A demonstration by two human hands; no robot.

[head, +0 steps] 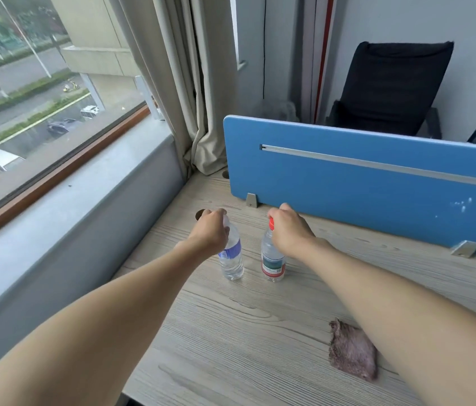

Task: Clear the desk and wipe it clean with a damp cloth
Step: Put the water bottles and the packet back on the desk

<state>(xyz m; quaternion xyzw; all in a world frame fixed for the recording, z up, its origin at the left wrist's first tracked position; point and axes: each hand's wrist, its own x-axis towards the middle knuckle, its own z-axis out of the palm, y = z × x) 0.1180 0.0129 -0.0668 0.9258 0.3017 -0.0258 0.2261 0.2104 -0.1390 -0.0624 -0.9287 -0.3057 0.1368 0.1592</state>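
Note:
Two clear plastic water bottles stand upright side by side on the wooden desk (231, 332). The left bottle (232, 260) has a purple and white label and a pale cap; my left hand (212, 231) grips its top from above. The right bottle (272, 263) has a red and green label and a red cap; my right hand (288, 230) grips its neck at the cap. A folded brownish-purple cloth (352, 351) lies on the desk at the near right, partly under my right forearm.
A blue partition screen (377, 194) runs along the desk's far edge, just behind the bottles. A grey window sill (70, 224) borders the desk on the left, with a curtain (201, 112) in the corner. A round cable hole (198, 213) lies beside my left hand. Beyond the screen stands a black chair (389, 89).

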